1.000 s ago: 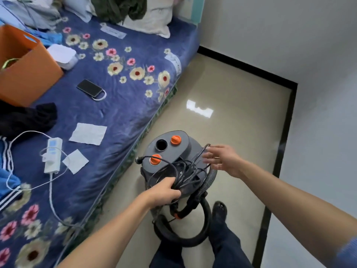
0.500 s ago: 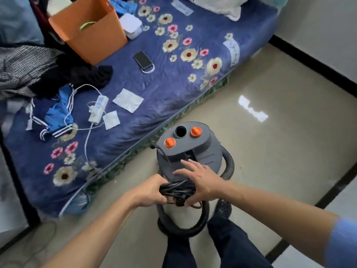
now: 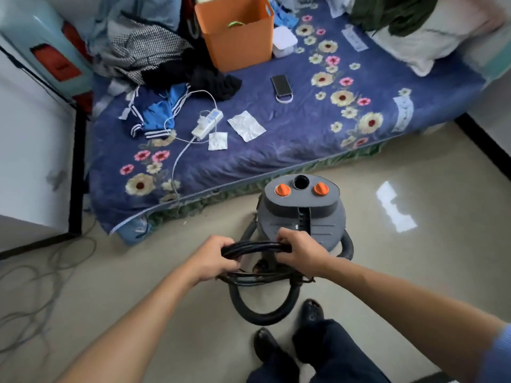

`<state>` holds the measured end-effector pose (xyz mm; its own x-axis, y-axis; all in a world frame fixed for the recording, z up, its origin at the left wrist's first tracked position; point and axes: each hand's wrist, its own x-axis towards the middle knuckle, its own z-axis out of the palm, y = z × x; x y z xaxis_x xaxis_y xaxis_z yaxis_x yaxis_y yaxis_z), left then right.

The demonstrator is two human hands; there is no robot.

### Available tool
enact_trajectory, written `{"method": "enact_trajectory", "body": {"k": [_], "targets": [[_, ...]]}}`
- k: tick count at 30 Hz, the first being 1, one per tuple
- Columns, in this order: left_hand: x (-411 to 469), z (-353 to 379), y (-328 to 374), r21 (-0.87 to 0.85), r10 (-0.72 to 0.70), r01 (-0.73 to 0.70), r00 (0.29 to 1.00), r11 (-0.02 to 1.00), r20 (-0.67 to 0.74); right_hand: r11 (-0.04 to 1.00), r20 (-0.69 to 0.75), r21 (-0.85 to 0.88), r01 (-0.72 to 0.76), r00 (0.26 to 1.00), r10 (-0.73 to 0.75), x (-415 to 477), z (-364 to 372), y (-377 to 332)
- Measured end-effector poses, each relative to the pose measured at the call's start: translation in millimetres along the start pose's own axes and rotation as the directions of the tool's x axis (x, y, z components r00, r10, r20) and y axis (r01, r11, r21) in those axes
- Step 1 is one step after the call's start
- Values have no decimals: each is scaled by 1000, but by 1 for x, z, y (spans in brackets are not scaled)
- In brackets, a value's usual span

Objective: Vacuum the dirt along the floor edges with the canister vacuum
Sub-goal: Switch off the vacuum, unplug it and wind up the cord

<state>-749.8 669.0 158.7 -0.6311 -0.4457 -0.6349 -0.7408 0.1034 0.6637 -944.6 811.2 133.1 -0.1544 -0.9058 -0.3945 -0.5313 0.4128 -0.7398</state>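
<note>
A grey canister vacuum (image 3: 301,211) with two orange knobs stands on the beige floor beside the bed. Its black hose (image 3: 262,313) loops on the floor in front of my feet. A bundle of coiled black power cord (image 3: 255,248) is held level just above the hose, near the vacuum's near side. My left hand (image 3: 213,258) is closed around the bundle's left end. My right hand (image 3: 300,252) is closed around its right end. Part of the cord hangs below the hands.
A low bed (image 3: 276,150) with a blue floral cover holds an orange bin (image 3: 237,34), phone (image 3: 280,84), power strip (image 3: 207,124), papers and clothes. Loose cables (image 3: 41,277) lie on the floor at left. A white cabinet (image 3: 30,161) stands at left. Black baseboard (image 3: 486,147) runs at right.
My view has swung left, so the bed now lies straight ahead. My hands have drawn the cord into a tight bundle off the vacuum's top, and each hand now grips one end.
</note>
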Motion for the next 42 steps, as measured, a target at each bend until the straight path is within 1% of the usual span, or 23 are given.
{"method": "enact_trajectory", "body": {"k": [2, 6, 9, 12, 15, 17, 19, 20, 21, 22, 23, 24, 26, 27, 29, 33, 37, 42], "targets": [[6, 10, -9, -54, -22, 17, 996, 998, -83, 1000, 2, -29, -7, 1000, 7, 6, -15, 0], [31, 43, -4, -62, -62, 48, 962, 997, -265, 990, 16, -125, -63, 998, 65, 27, -41, 19], [65, 75, 6, -200, -138, 80, 944, 976, -299, 961, 37, -267, -73, 996, 85, 51, -63, 53], [104, 109, 16, -327, -217, 116, 931, 938, -293, 887, 67, -455, -74, 991, 117, 90, -87, 99], [145, 141, 26, -457, -281, 120, 910, 882, -304, 805, 129, -593, 22, 989, 69, 138, -103, 140], [174, 158, 33, -493, -336, 126, 869, 861, -364, 757, 166, -648, 84, 986, 33, 164, -107, 162], [201, 173, 36, -511, -394, 144, 816, 847, -423, 703, 141, -704, 100, 990, 0, 179, -108, 185], [212, 178, 37, -532, -426, 161, 800, 831, -423, 702, 87, -709, 69, 996, -10, 184, -109, 197], [221, 185, 36, -565, -457, 177, 792, 806, -405, 725, 25, -688, 17, 1000, 0, 188, -110, 211], [227, 190, 36, -591, -487, 209, 795, 779, -361, 768, -32, -639, -42, 999, 28, 189, -111, 222], [233, 195, 35, -589, -503, 238, 795, 773, -340, 815, -67, -574, -83, 996, 53, 189, -110, 232], [236, 200, 34, -546, -512, 276, 787, 791, -345, 851, -80, -516, -94, 995, 61, 190, -109, 241], [243, 210, 34, -435, -519, 339, 748, 834, -413, 880, -80, -471, -56, 997, 20, 192, -105, 253], [245, 214, 35, -409, -515, 344, 727, 845, -454, 880, -82, -474, -28, 997, -13, 194, -102, 256], [245, 220, 37, -413, -519, 338, 698, 846, -493, 872, -92, -490, -5, 995, -46, 197, -98, 261], [238, 227, 26, -435, -532, 332, 680, 837, -505, 866, -98, -500, 3, 993, -60, 195, -86, 261], [217, 228, 2, -446, -559, 355, 653, 822, -511, 861, -71, -508, 41, 993, -89, 189, -60, 243], [178, 226, -42, -465, -586, 362, 573, 808, -572, 833, 6, -533, 150, 985, -174, 190, -7, 206]]}}
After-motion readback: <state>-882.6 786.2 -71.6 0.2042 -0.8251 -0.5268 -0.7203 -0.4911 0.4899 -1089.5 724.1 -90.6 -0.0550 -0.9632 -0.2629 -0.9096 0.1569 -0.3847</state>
